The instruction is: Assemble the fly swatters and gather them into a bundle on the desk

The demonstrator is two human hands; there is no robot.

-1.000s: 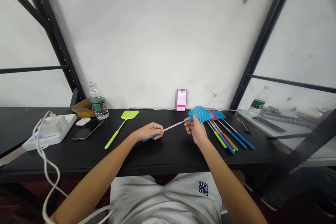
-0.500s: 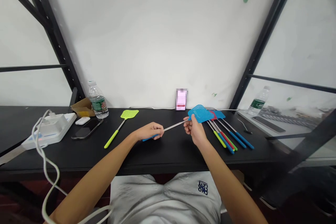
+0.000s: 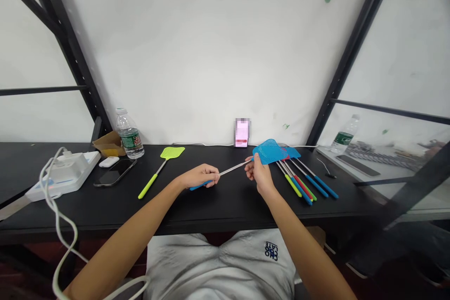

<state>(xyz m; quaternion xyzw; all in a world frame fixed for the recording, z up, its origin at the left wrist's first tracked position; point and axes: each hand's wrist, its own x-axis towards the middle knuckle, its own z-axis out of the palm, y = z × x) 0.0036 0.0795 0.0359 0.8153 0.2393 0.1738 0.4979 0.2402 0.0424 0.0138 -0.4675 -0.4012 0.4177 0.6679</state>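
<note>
Down in front of the propped phone (image 3: 242,133), one blue swatter (image 3: 270,152) is held twice over — left hand (image 3: 202,176) closed round its grip, right hand (image 3: 260,174) pinching its neck; a sideways jerk could scatter the swatter pile (image 3: 303,186) right of the phone.

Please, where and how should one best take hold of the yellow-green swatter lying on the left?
Probably by its handle, from above on the near side: this thick part lies nearest, while the thin shaft and flat head point away.
</note>
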